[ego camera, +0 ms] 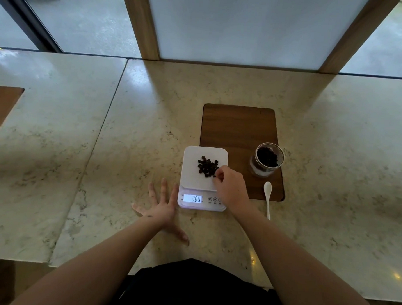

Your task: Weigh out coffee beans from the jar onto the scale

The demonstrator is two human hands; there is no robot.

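Observation:
A white scale [190, 174] sits on the marble counter with a small pile of dark coffee beans [207, 167] on its platform. Its lit display [192, 198] reads 10.3. My right hand [230, 187] hovers over the platform's near right corner, fingertips pinched at the edge of the bean pile; whether a bean is held is hidden. My left hand [162, 207] lies flat on the counter, fingers spread, just left of the scale. An open glass jar [267, 160] with beans inside stands to the right on a wooden board.
A white spoon [268, 198] lies on the counter, its bowl on the wooden board's [239, 128] near right corner. The marble counter [127, 138] runs to a window frame at the back. Another wooden board [3, 104] shows at the far left.

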